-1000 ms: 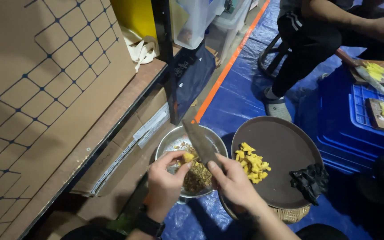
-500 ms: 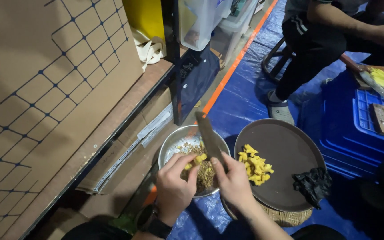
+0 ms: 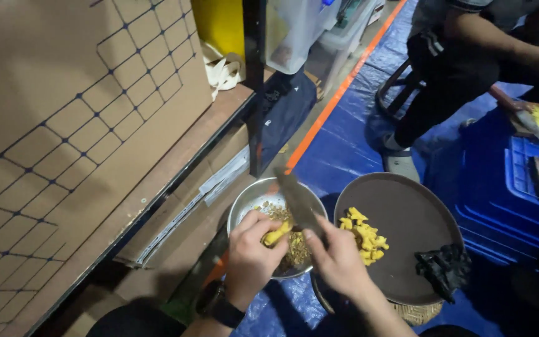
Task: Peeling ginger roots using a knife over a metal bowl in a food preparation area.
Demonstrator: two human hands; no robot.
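Observation:
My left hand [image 3: 252,256] pinches a small yellow root piece [image 3: 277,234] over a metal bowl [image 3: 244,206] that holds brownish peelings. My right hand [image 3: 338,259] grips a knife [image 3: 297,201], its blade pointing up and away over the bowl, close to the yellow piece. A dark watch sits on my left wrist. To the right of the bowl, a round brown tray [image 3: 407,218] carries a pile of peeled yellow pieces [image 3: 364,234] and a crumpled black glove [image 3: 442,266].
A gridded cardboard sheet [image 3: 63,125] leans on a wooden shelf at the left. Another person [image 3: 469,56] sits on a stool at the top right beside blue crates [image 3: 500,200] with cutting boards. A blue tarp [image 3: 344,137] covers the floor.
My hands have shifted slightly right over the bowl. The knife blade has tilted and moved closer to the yellow piece held in my left hand.

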